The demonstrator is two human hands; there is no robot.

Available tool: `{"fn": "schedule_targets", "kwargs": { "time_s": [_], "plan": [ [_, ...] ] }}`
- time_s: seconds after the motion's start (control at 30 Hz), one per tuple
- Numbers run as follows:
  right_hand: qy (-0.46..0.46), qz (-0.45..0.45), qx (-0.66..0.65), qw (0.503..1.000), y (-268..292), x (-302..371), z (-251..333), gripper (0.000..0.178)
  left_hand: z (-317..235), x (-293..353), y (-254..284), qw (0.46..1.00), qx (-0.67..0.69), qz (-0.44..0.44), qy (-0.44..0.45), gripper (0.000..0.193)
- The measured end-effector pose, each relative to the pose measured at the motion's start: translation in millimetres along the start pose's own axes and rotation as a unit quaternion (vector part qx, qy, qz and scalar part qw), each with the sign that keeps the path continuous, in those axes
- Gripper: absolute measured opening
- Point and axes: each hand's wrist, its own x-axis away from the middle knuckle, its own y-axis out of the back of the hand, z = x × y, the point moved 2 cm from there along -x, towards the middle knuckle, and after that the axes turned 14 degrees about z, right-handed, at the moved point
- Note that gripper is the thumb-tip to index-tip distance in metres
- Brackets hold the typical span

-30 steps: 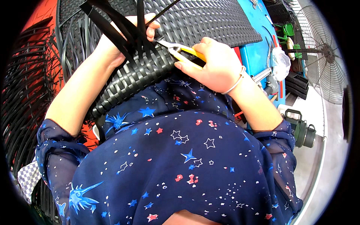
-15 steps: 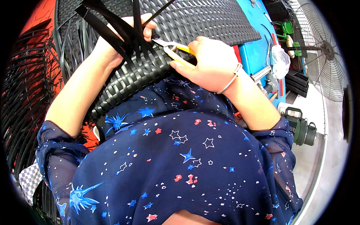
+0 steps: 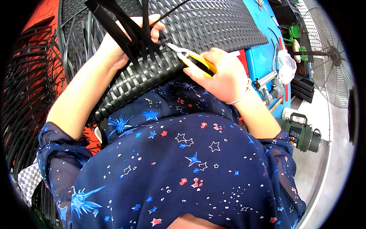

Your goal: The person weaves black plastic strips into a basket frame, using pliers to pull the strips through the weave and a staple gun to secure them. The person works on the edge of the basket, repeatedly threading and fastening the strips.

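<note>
My left hand (image 3: 111, 49) reaches in among loose black plastic strips (image 3: 131, 32) at the near left corner of a black woven panel (image 3: 217, 23). Its fingers are closed on a thin dark strip that slants up to the right; other strips cover part of the hand. Wrapped round the yellow handles of a pair of cutting pliers (image 3: 183, 52) is my right hand (image 3: 230, 74). The pliers' tips point up-left, close to the left fingertips and just over the weave. The panel's rounded near edge rests against my lap.
Black strips (image 3: 24, 99) hang in a mass over red material at the left. Right of the panel, a blue surface (image 3: 261, 53) bears metal tools and a clear plastic bag (image 3: 286, 65). Beyond stand a fan (image 3: 333, 57) and a dark green bottle (image 3: 303, 134).
My right hand and the pliers have shifted right and slightly lower, and the pliers' handles look closer together. My left hand keeps its hold among the strips; the whole view has shifted slightly.
</note>
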Motion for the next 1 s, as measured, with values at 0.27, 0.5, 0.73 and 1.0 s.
{"fn": "schedule_targets", "kwargs": {
  "time_s": [0.27,0.5,0.73,1.0],
  "plan": [
    [0.013,-0.032,0.008,0.999,-3,2,4,0.034,-28,1,3,0.966,-0.193,0.014,0.171,0.032],
    [0.025,-0.064,-0.026,0.997,-8,0,5,0.032,-20,0,18,0.974,-0.160,0.061,0.151,0.025],
    [0.045,-0.087,-0.013,0.995,-6,-2,3,0.032,-16,-5,16,0.938,-0.280,0.082,0.185,0.029],
    [0.053,-0.097,-0.008,0.994,-3,0,-3,0.035,-12,-9,12,0.936,-0.291,0.091,0.177,0.024]
  ]
}}
